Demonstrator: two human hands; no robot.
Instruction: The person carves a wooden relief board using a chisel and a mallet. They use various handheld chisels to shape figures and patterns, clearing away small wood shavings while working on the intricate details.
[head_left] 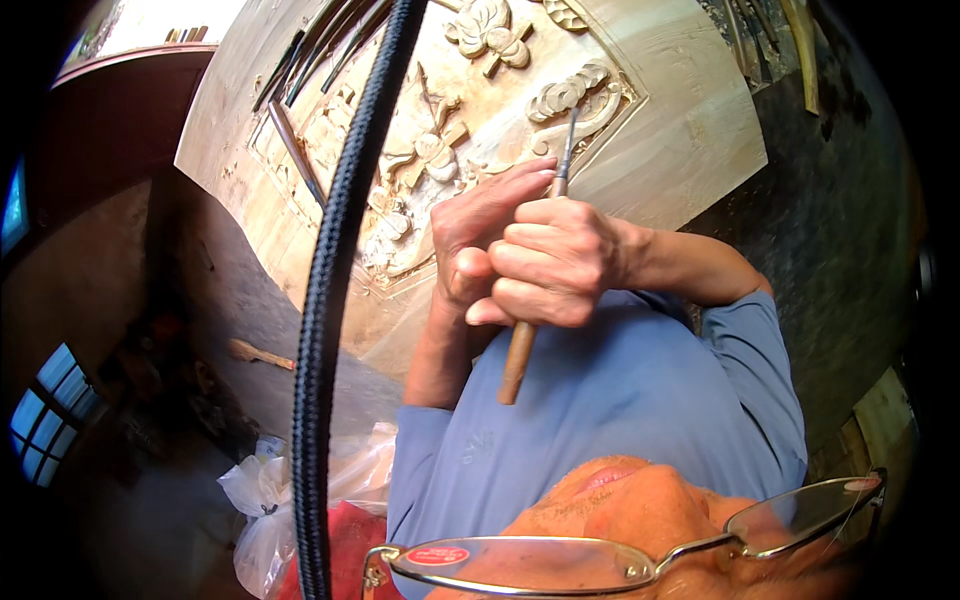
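Over the carved wooden panel (690, 140), the carving chisel (517, 362) is gripped in the closed right hand (562, 258), tip against overlapping-disc relief (558, 98); the left hand (478, 222), half open, is laid beside its shank, apparently for steering.

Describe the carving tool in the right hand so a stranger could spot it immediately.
Start at the large pale wooden panel at the top, then drop to the right hand clenched just below its carvings. The carving tool passes through that fist, plain wooden handle sticking out below, thin metal shaft above. Unlike the tools lying on the panel, it is held.
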